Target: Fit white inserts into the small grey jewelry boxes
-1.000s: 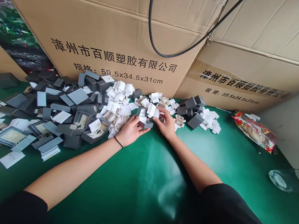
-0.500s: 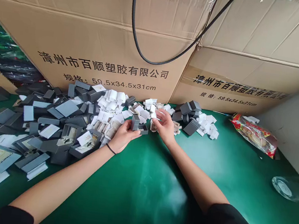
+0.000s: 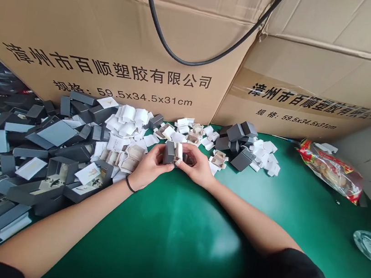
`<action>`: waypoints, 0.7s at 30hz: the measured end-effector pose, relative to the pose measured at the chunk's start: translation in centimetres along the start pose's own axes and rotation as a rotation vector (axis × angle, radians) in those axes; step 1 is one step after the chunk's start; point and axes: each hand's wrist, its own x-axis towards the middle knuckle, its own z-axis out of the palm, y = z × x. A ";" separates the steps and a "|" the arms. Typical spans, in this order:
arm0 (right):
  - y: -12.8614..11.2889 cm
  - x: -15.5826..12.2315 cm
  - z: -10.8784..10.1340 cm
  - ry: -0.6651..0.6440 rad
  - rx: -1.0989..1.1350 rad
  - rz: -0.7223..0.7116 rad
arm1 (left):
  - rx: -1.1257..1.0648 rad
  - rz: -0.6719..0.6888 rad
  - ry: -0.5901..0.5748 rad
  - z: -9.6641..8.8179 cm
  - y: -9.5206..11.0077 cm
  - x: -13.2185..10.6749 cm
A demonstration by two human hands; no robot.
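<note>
My left hand (image 3: 150, 165) is closed around a small dark grey box (image 3: 169, 153), its lid side upright and facing me. Pinched in my right hand (image 3: 201, 168) is a white folded card insert (image 3: 178, 151), held against the right side of the box at its opening. How far the insert sits inside the box is hidden by my fingers. Just left of my left hand lie white and beige card inserts (image 3: 131, 156). Beyond both hands are more loose inserts (image 3: 183, 124), and one beige folded insert (image 3: 218, 159) rests right behind my right wrist.
A large heap of grey boxes (image 3: 57, 132) and papers covers the left side. Farther right stand several stacked grey boxes (image 3: 236, 134) beside white inserts (image 3: 266, 152). Cartons (image 3: 123, 38) wall the back, with a black cable (image 3: 182, 60) hanging before them. A red food packet (image 3: 330, 173) and glass dish (image 3: 369, 245) lie right.
My right hand has moved left and toward me, bringing the white insert against the grey box. The two hands now meet. The camera view has shifted slightly closer.
</note>
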 end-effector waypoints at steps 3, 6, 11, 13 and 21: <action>-0.2 -0.2 0.0 0.014 -0.160 -0.010 | -0.012 -0.005 -0.020 0.1 0.1 0.0; -0.3 -0.2 -0.2 0.031 -0.179 -0.005 | -0.017 0.004 -0.030 0.1 0.1 0.0; -0.2 0.0 -0.5 0.015 -0.110 0.005 | -0.018 0.003 -0.045 -0.1 -0.1 0.1; -0.1 0.0 -0.6 -0.003 -0.154 0.008 | -0.013 -0.003 -0.052 -0.2 -0.1 0.1; -0.3 0.4 -1.1 -0.132 -0.152 0.043 | -0.036 0.000 -0.037 -0.1 0.0 0.2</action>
